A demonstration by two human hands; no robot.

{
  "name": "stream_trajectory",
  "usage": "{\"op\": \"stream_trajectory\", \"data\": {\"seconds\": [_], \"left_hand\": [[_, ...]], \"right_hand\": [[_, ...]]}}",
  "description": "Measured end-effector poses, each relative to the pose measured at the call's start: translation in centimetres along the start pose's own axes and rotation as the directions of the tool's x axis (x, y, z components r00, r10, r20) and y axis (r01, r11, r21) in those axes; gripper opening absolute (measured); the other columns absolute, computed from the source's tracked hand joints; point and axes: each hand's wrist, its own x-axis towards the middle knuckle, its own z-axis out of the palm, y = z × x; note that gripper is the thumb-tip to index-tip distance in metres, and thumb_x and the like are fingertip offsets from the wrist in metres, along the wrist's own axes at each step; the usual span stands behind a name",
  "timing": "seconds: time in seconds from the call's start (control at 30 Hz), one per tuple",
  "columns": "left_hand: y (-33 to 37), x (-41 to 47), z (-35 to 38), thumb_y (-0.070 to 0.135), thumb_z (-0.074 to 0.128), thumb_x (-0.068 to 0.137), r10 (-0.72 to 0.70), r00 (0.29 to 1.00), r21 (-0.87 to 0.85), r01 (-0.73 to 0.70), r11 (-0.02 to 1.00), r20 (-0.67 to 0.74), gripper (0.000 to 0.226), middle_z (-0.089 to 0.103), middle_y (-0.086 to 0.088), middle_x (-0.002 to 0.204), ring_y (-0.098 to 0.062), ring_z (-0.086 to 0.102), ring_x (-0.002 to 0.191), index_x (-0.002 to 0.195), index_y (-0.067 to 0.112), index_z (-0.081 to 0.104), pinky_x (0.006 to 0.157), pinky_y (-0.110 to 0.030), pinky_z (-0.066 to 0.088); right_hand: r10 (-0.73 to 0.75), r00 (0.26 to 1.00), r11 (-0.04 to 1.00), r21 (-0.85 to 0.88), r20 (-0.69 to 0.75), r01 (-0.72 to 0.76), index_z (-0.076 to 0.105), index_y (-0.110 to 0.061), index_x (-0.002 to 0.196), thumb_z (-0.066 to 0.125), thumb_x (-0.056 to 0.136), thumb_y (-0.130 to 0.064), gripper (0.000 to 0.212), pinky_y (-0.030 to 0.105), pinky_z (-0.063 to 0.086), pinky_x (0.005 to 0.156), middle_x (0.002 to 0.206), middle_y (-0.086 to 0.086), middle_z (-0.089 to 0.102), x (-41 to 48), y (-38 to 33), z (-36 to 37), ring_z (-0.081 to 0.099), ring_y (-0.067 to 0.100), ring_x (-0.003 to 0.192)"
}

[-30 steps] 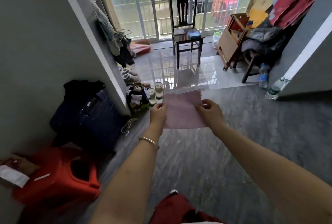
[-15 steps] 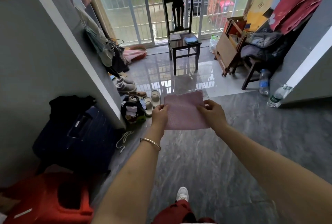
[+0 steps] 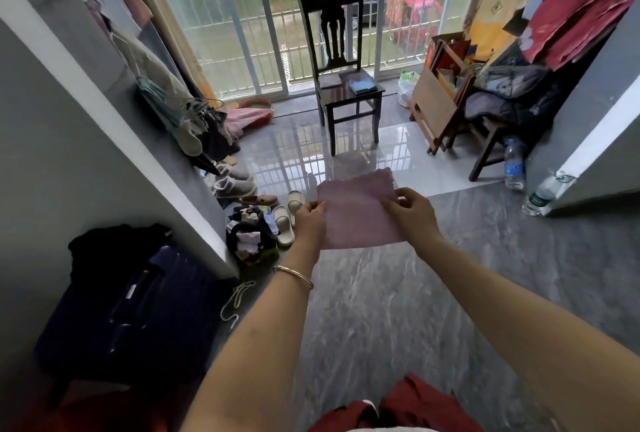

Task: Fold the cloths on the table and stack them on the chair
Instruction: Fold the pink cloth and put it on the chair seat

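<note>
Both hands keep hold of the small pink square cloth with the zigzag-cut edge [image 3: 358, 213] at the centre of the frame. The left hand [image 3: 309, 220] pinches its left border between thumb and curled fingers, and the right hand [image 3: 414, 211] pinches the right border the same way. The dark wooden high-backed chair [image 3: 332, 16] at upper middle now stands nearer and larger than a second ago, so I take this as the carry towards the stack, with the setting-down not yet done. On its glossy seat lie a folded blue cloth [image 3: 362, 86] and a flat brownish one [image 3: 330, 82]. The pink fabric looks thin, soft and finely textured, held taut and flat above the shiny grey veined floor tiles [image 3: 381, 310]
</note>
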Motion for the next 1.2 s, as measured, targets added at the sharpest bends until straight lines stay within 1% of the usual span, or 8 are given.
{"op": "stream_trajectory", "data": {"seconds": [0.33,0.53,0.67,0.8,0.9,1.0,1.1,1.2], "left_hand": [[2.2,7.2,4.0,0.016,0.049,0.095,-0.037,0.999,-0.025,0.036,0.999,-0.013,0.013,0.053,0.000,0.078,-0.011,0.047,0.070,0.103,0.009,0.056,0.060,-0.024,0.038],[5.1,11.8,7.8,0.014,0.051,0.094,-0.039,0.996,-0.001,0.039,0.999,-0.077,0.025,0.056,-0.008,0.093,-0.020,0.050,0.087,0.113,0.000,0.058,0.064,-0.026,0.040],[7.4,15.2,10.8,0.012,0.051,0.094,-0.023,0.997,0.001,0.023,1.000,-0.078,0.025,0.057,-0.009,0.091,-0.015,0.051,0.075,0.112,-0.003,0.058,0.060,-0.023,0.039],[9.2,18.0,13.5,0.013,0.052,0.093,-0.003,0.996,0.012,0.004,1.000,-0.084,0.022,0.058,-0.010,0.094,-0.020,0.052,0.085,0.107,-0.002,0.060,0.063,-0.026,0.040],[10.2,19.9,15.4,0.014,0.053,0.093,0.009,0.997,0.025,-0.007,1.000,-0.082,0.010,0.057,-0.010,0.093,-0.020,0.050,0.088,0.087,0.009,0.059,0.073,-0.030,0.040],[11.1,21.3,16.6,0.012,0.053,0.092,0.014,0.996,0.027,-0.011,1.000,-0.092,0.016,0.057,-0.010,0.092,-0.019,0.049,0.087,0.077,0.015,0.055,0.067,-0.028,0.040],[11.7,22.3,17.6,0.012,0.053,0.092,0.007,0.995,0.016,-0.005,1.000,-0.097,0.006,0.057,-0.010,0.094,-0.019,0.049,0.088,0.091,0.009,0.057,0.072,-0.028,0.040],[12.0,23.8,18.3,0.014,0.053,0.093,-0.013,0.996,0.017,0.015,1.000,-0.092,0.016,0.057,-0.009,0.094,-0.020,0.050,0.090,0.103,0.005,0.060,0.079,-0.031,0.040]], "right_hand": [[0.020,1.000,0.999,0.043,0.008,-0.020,0.062,-0.015,0.088,0.058,0.087,-0.022,0.008,0.026,0.040,0.064,0.080,-0.002,0.061,9.0,-0.1,0.1,0.054,0.013,0.073],[0.011,1.000,0.999,0.049,0.025,-0.013,0.062,-0.015,0.087,0.060,0.087,-0.022,0.008,0.025,0.039,0.061,0.077,-0.003,0.060,16.1,-1.0,-0.9,0.054,0.013,0.071],[0.003,0.999,1.000,0.019,0.032,-0.004,0.065,-0.015,0.093,0.060,0.086,-0.023,0.011,0.030,0.040,0.070,0.086,0.001,0.063,21.2,-1.6,-2.2,0.056,0.018,0.080],[-0.022,0.998,1.000,-0.001,0.051,0.022,0.065,-0.014,0.094,0.060,0.087,-0.023,0.012,0.033,0.043,0.073,0.089,0.003,0.064,25.7,-2.2,-3.5,0.059,0.022,0.085],[-0.030,0.997,0.999,-0.022,0.067,0.031,0.065,-0.010,0.102,0.060,0.088,-0.022,0.019,0.034,0.044,0.075,0.092,0.004,0.063,28.6,-2.4,-4.5,0.058,0.023,0.087],[-0.045,0.996,0.999,-0.021,0.080,0.047,0.064,-0.007,0.104,0.060,0.088,-0.021,0.021,0.036,0.045,0.078,0.093,0.005,0.062,30.7,-2.7,-5.0,0.058,0.024,0.087],[-0.032,0.997,0.999,-0.009,0.077,0.033,0.064,-0.010,0.102,0.060,0.088,-0.022,0.019,0.036,0.046,0.078,0.092,0.004,0.063,32.4,-2.6,-5.2,0.059,0.024,0.087],[-0.019,0.998,1.000,-0.003,0.068,0.019,0.064,-0.015,0.094,0.061,0.087,-0.022,0.011,0.033,0.043,0.073,0.088,0.004,0.063,33.8,-2.3,-5.0,0.058,0.023,0.084]]}}
